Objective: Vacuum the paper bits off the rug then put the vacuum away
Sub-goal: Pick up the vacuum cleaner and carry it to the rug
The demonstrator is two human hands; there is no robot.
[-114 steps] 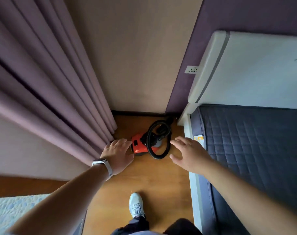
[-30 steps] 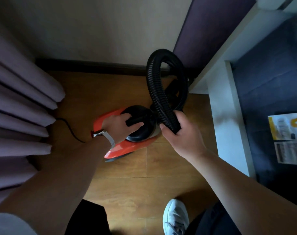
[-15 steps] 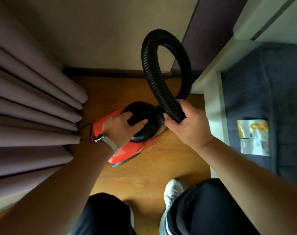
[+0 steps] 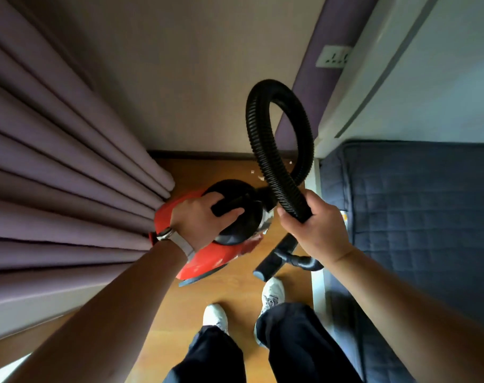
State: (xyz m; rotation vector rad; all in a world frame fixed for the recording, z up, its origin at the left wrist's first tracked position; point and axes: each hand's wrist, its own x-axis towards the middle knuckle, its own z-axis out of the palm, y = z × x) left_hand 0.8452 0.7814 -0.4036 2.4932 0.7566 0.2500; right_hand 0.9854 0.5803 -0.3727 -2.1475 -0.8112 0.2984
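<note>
In right hand, hose loop upright

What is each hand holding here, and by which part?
Left hand grips the red vacuum by its black top handle; right hand grips the black hose just below its loop.

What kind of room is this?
Most likely a bedroom. A dark blue quilted mattress lies against a white headboard on the right, long purple curtains hang on the left, and the floor is wood.
</note>
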